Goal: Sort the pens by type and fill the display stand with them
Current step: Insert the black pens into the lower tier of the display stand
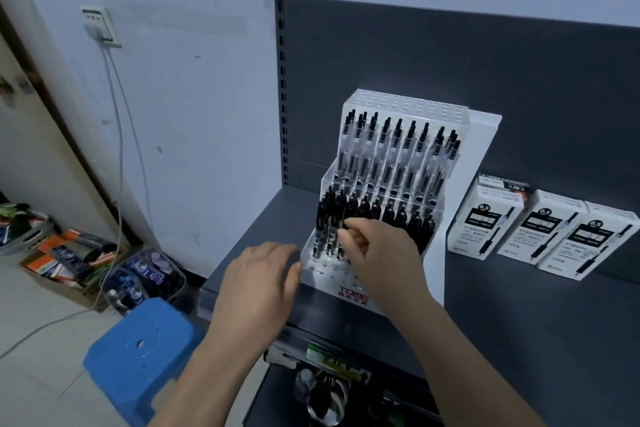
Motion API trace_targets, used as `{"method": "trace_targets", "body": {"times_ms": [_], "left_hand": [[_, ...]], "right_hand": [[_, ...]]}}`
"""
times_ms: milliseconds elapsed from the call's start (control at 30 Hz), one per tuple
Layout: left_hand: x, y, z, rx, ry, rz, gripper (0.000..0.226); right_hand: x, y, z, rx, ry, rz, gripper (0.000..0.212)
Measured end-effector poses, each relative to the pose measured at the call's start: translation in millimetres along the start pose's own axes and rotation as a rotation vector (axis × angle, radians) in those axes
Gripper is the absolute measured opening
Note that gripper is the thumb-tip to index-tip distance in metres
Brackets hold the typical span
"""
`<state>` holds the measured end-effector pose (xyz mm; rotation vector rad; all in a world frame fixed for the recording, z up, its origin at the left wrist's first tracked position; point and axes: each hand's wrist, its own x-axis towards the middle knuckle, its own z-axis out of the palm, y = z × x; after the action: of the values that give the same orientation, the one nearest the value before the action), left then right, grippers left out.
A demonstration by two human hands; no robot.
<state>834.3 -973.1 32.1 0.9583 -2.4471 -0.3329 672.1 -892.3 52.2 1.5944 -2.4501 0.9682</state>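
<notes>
Dark grey shelf (519, 305) w/ a grey back panel (450, 62) fills the right half of the frame, and a white wall (207, 114) takes the left. At centre of the frame I see the display stand (408, 104), clear plastic w/ stepped rows, standing on the shelf. Its upper row holds clear pens (398, 156) w/ black tops, all upright. The row below holds black pens (391, 211).

The right hand (377, 253) is just below centre, in front of the stand. Its thumb and index finger are closed together on one pen (340, 210) at the front-left part of the stand. This pen stands approx. upright, its top above the fingertips, close beside two other pens to its left. I cannot tell if its tip sits in a hole already.

The left hand (256, 284) is lower left of the stand, fingers relaxed and a bit spread, holding nothing. Its fingertips touch the stand's left side wall.

At the right of the frame, 3 white pen boxes (530, 232) lie on the shelf, apart from both hands. A blue stool (138, 350) is at lower left.
</notes>
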Motion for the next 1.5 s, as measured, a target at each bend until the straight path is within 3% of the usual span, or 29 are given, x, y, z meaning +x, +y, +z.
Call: {"method": "trace_targets", "body": {"times_ms": [67,233,400,567,1033,1300,1500], "left_hand": [[2.0,11.6,1.0,0.008,0.003,0.037,0.025],[5.6,60.0,8.2,-0.041,0.033,0.173,0.029],[4.3,123.2,21.3,-0.114,-0.044,0.259,0.029],[-14.5,215.0,54.5,-0.141,-0.115,0.422,0.042],[-111.9,482.0,156.5,-0.286,-0.3,0.694,0.045],[-109.5,592.4,217.8,-0.317,-0.35,0.751,0.035],[-88.6,671.2,276.9,-0.317,-0.482,0.72,0.047]], "right_hand": [[-17.1,8.0,-10.9,-0.005,0.067,-0.004,0.021],[-59.8,40.8,-38.2,-0.129,0.202,0.06,0.035],[-105.5,80.0,-74.1,-0.233,0.189,0.219,0.041],[-170.4,131.4,-136.5,-0.292,0.208,0.395,0.044],[-368.1,286.4,-317.6,-0.393,0.252,0.761,0.043],[-394.9,377.8,-387.0,-0.397,0.213,0.839,0.051],[-400.3,459.3,-428.7,-0.394,0.165,0.925,0.042]]}}
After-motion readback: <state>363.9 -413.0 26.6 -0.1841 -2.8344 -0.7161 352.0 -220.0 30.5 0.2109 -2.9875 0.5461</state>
